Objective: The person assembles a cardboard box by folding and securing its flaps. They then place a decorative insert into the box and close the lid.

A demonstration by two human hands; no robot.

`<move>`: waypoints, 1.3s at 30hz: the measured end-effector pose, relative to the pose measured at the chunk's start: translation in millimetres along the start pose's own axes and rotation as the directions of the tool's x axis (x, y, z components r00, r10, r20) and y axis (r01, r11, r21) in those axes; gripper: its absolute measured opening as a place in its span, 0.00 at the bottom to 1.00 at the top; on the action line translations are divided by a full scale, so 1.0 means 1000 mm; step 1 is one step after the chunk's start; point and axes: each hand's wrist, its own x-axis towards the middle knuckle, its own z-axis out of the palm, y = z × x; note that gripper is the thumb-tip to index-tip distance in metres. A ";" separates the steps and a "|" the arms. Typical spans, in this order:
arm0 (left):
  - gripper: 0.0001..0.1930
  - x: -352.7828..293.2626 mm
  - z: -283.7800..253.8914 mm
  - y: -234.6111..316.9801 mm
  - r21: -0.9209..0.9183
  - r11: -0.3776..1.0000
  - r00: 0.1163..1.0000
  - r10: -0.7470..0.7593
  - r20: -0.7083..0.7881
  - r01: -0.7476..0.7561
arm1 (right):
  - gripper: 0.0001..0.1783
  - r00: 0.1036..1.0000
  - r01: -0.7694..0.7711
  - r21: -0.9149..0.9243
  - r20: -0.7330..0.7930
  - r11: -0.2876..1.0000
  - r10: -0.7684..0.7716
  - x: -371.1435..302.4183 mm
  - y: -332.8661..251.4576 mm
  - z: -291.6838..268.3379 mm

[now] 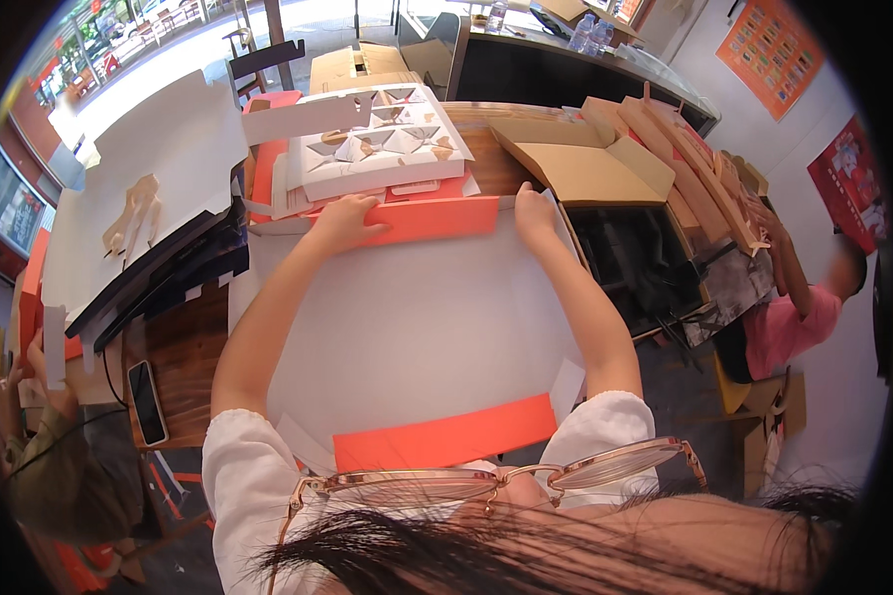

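**Both hands press the far flap of a flat box blank**

The left hand (pixel 345 220) lies palm down, fingers spread flat on the orange flap (pixel 435 218) at the far edge of the sheet (pixel 417 327); it presses rather than grips. The right hand (pixel 534 213) rests at the flap's right end, fingers curled over the sheet's far corner; whether they pinch the edge or only push on it cannot be told.

The sheet is a large white card blank lying flat on the wooden table (pixel 184 362), between the person's forearms. The orange flap stands folded up along its far side, and a second orange strip (pixel 446 436) runs along its near edge, close to the person's chest.

Just beyond the flap sits a white tray (pixel 377 144) with triangular cells, on a pile of red and white card. To its right an open brown carton (pixel 585 164) lies on the table, with a black bin (pixel 635 263) beside the right forearm. Black sheets (pixel 164 278) are stacked left of the blank, and a phone (pixel 147 402) lies on the table near the left elbow. Another person in a pink top (pixel 789 332) is at the far right.
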 end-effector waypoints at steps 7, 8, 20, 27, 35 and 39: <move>0.22 0.038 0.010 0.027 -0.087 0.996 1.000 0.008 -0.002 -0.008 | 0.06 0.997 0.016 -0.028 -0.074 0.999 -0.018 -0.003 0.001 -0.004; 0.21 0.040 0.011 0.026 -0.097 0.995 1.000 -0.014 -0.024 0.012 | 0.07 0.994 -0.007 -0.038 -0.108 0.999 0.003 -0.008 -0.001 -0.009; 0.16 0.032 -0.024 0.019 -0.203 0.976 0.985 -0.104 -0.134 0.075 | 0.22 0.973 -0.117 0.289 -0.159 0.950 0.168 -0.052 0.031 -0.106; 0.18 0.031 -0.033 0.021 -0.183 0.982 0.976 -0.089 -0.201 0.052 | 0.26 0.967 -0.165 0.312 -0.135 0.936 0.216 -0.043 0.060 -0.118; 0.16 0.031 -0.030 0.023 -0.170 0.985 0.973 -0.053 -0.224 0.014 | 0.25 0.970 -0.229 0.470 0.040 0.852 0.239 -0.041 0.090 -0.113; 0.15 0.034 -0.025 0.023 -0.170 0.985 0.980 -0.017 -0.196 -0.017 | 0.20 0.979 -0.194 0.496 0.044 0.846 0.199 -0.038 0.093 -0.106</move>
